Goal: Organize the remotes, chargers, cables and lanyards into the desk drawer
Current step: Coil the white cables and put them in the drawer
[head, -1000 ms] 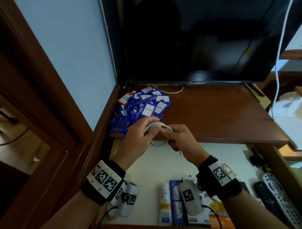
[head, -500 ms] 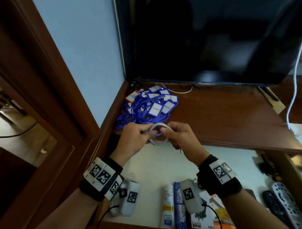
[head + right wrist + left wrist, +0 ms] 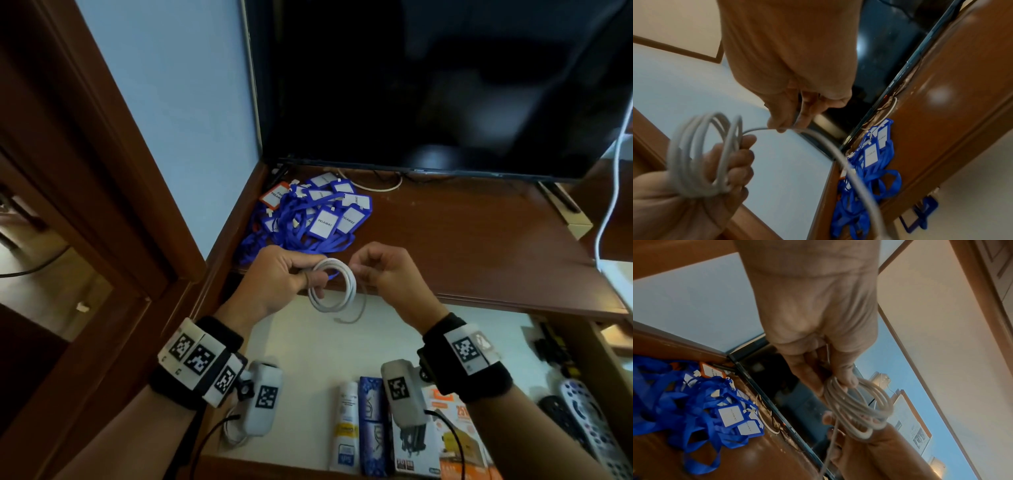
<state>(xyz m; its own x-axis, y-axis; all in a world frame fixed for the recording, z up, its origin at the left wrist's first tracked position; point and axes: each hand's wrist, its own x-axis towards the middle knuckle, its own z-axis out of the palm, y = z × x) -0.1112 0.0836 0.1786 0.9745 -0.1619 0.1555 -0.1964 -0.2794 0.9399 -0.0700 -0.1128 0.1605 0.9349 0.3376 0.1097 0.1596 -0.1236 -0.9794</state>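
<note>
Both hands are raised together above the front edge of the desk top (image 3: 479,240), over the open drawer (image 3: 308,342). Left hand (image 3: 277,277) has its back turned up, the fingers curled under, and it grasps the white cable (image 3: 334,284) where several loops are gathered; in the left wrist view the thumb and fingers (image 3: 844,379) clamp the bundle of loops (image 3: 855,405). Right hand (image 3: 387,274) is at 3 o'clock from the coil, very near to it, with knuckles up and fingers bent inward. In the right wrist view its fingertips (image 3: 785,125) pinch one free strand of the cable (image 3: 756,129), which goes from the coil, passes the fingers and then hangs down. The loose end of the cable hangs at 6 o'clock under the coil, above the pale drawer bottom.

At 12 o'clock from the hands, a heap of blue lanyards (image 3: 308,219) with white cards lies on the desk, near the left back corner, in front of the dark television (image 3: 428,85). Inside the drawer, at 5 o'clock, two remotes (image 3: 579,414) lie beside the right wall. Along the front of the drawer, at 6 o'clock, some small boxes (image 3: 370,425) and a white tube (image 3: 346,425) lie side by side.
</note>
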